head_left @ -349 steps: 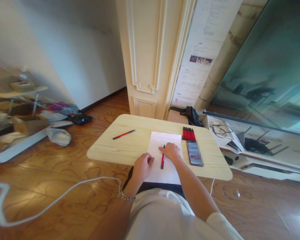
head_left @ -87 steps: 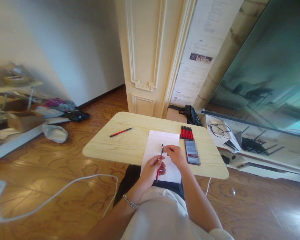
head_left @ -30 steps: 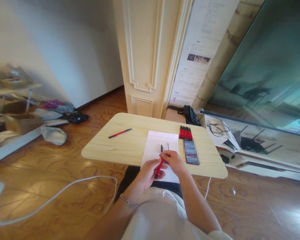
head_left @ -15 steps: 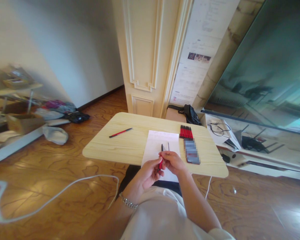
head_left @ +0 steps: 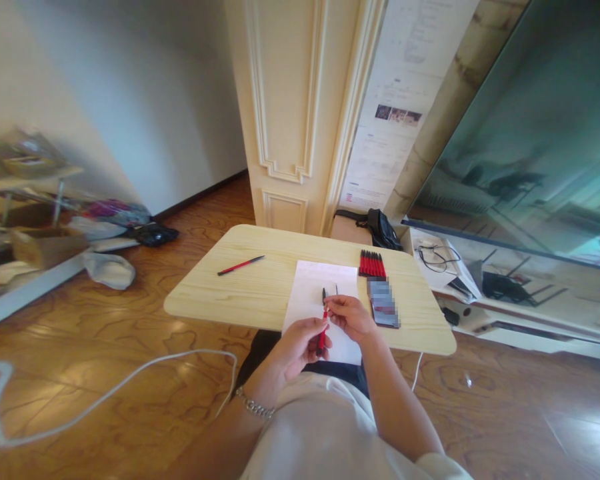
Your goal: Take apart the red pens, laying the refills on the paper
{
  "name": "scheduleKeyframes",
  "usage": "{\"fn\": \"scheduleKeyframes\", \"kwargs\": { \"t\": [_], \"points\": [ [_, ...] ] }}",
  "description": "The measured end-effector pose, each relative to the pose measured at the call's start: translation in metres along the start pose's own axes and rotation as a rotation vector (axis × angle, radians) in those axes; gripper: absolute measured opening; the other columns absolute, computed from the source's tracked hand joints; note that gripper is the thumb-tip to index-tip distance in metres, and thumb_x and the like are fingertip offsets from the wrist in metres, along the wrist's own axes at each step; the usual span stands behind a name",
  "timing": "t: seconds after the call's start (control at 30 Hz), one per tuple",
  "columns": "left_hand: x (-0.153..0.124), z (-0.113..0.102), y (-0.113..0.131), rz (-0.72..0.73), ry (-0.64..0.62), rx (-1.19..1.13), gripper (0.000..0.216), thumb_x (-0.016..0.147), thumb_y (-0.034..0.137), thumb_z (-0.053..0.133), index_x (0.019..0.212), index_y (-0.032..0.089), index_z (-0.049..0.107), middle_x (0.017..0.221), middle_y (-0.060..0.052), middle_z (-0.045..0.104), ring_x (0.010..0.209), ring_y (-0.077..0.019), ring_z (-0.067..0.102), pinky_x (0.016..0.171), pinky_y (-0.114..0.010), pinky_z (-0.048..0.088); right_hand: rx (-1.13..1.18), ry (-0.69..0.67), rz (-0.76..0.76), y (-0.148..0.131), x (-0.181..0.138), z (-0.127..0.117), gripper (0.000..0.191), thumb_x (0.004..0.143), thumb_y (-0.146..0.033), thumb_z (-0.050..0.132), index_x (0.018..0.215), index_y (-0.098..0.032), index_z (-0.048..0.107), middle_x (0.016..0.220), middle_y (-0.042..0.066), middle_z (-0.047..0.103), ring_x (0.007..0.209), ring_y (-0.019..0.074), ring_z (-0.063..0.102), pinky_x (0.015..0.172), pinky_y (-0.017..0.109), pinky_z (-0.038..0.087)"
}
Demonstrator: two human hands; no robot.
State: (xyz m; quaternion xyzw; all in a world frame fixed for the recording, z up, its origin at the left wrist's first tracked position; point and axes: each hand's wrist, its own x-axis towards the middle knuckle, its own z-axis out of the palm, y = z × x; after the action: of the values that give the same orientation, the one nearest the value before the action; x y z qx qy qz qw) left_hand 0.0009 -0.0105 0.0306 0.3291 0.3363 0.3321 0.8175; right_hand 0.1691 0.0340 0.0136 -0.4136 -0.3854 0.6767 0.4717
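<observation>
Over paper (head_left: 305, 283), the left hand (head_left: 299, 343) curls round a pen (head_left: 321, 343).

black bag (head_left: 385, 231) near the large screen (head_left: 535, 147)

1. No text, brand or number can be read.
2. Lines printed on the far poster (head_left: 396, 93), right of centre, are too small to be made out.
3. The phone (head_left: 383, 303) screen at right is masked by pixelation.
</observation>
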Motion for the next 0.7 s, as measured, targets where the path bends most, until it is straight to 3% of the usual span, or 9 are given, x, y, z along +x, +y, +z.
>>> {"fn": "scheduleKeyframes", "kwargs": {
  "t": [0.1, 0.23, 0.37, 0.7],
  "points": [
    [0.0, 0.0, -0.002, 0.014, 0.015, 0.036, 0.031, 0.076, 0.046, 0.065, 0.08, 0.016, 0.055, 0.066, -0.004, 0.064, 0.052, -0.013, 0.061, 0.049, -0.022, 0.043, -0.251, 0.188, -0.115, -0.004, 0.011, -0.013, 0.029, 0.067, -0.034, 0.072, 0.086, -0.013, 0.066, 0.071, 0.002, 0.064, 0.059, 0.0098, 0.055, 0.057, 0.023, 0.043],
    [0.003, -0.002, -0.006, 0.039, 0.059, 0.082, 0.035, 0.074, 0.05, 0.065, 0.081, 0.017, 0.052, 0.069, -0.005, 0.067, 0.053, -0.0144, 0.062, 0.051, -0.024, 0.045, -0.828, 0.399, -0.194, -0.012, 0.027, -0.032, 0.019, 0.074, -0.032, 0.062, 0.077, -0.014, 0.068, 0.067, 0.004, 0.065, 0.062, 0.0148, 0.057, 0.059, 0.026, 0.041],
    [0.006, -0.004, -0.008, 0.05, 0.075, 0.115, 0.037, 0.074, 0.051, 0.064, 0.082, 0.018, 0.051, 0.071, -0.006, 0.068, 0.053, -0.0144, 0.062, 0.05, -0.023, 0.044, -1.223, 0.464, -0.192, -0.015, 0.034, -0.039, 0.018, 0.078, -0.03, 0.058, 0.078, -0.018, 0.071, 0.079, 0.007, 0.07, 0.077, 0.0191, 0.062, 0.068, 0.027, 0.039],
    [0.009, -0.006, -0.01, 0.052, 0.102, 0.117, 0.04, 0.072, 0.053, 0.065, 0.084, 0.017, 0.052, 0.072, -0.006, 0.067, 0.054, -0.0139, 0.062, 0.05, -0.022, 0.042, -1.422, 0.492, -0.164, -0.005, 0.038, -0.035, 0.019, 0.081, -0.026, 0.055, 0.084, -0.018, 0.072, 0.086, 0.01, 0.07, 0.084, 0.0205, 0.062, 0.069, 0.026, 0.038]
  ]
}}
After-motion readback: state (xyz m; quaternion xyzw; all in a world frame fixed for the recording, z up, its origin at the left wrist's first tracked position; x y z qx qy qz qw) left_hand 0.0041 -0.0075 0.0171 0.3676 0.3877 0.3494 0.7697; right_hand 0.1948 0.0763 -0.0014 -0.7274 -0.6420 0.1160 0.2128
